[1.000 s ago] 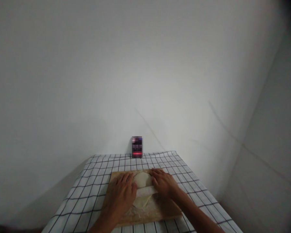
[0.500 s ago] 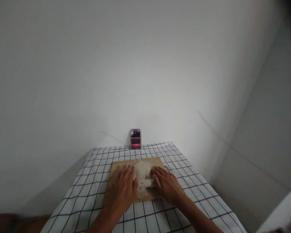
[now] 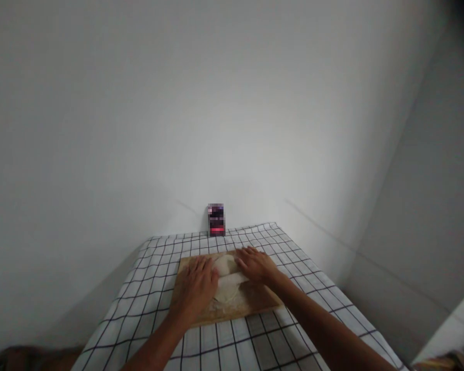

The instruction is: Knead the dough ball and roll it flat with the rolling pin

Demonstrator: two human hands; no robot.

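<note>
A flat sheet of pale dough (image 3: 226, 294) lies on a wooden board (image 3: 251, 305). Across it runs a pale rolling pin (image 3: 232, 279), its middle showing between my hands and its ends hidden under them. My left hand (image 3: 201, 281) rests on the left side with its fingers stretched forward, palm down. On the right, my right hand (image 3: 256, 264) lies flat near the board's far edge, fingers extended and pointing left. Dough shows on both the far and near sides of the pin.
A white cloth with a dark grid (image 3: 139, 309) covers the table. At its back edge a small dark box-like object with a red band, blurred out (image 3: 216, 220), stands against the white wall (image 3: 232, 129). Another wall (image 3: 421, 216) rises at the right.
Both hands have moved forward, away from me, the right one farther. The rolling pin has rolled forward over the dough, and more dough shows on its near side.
</note>
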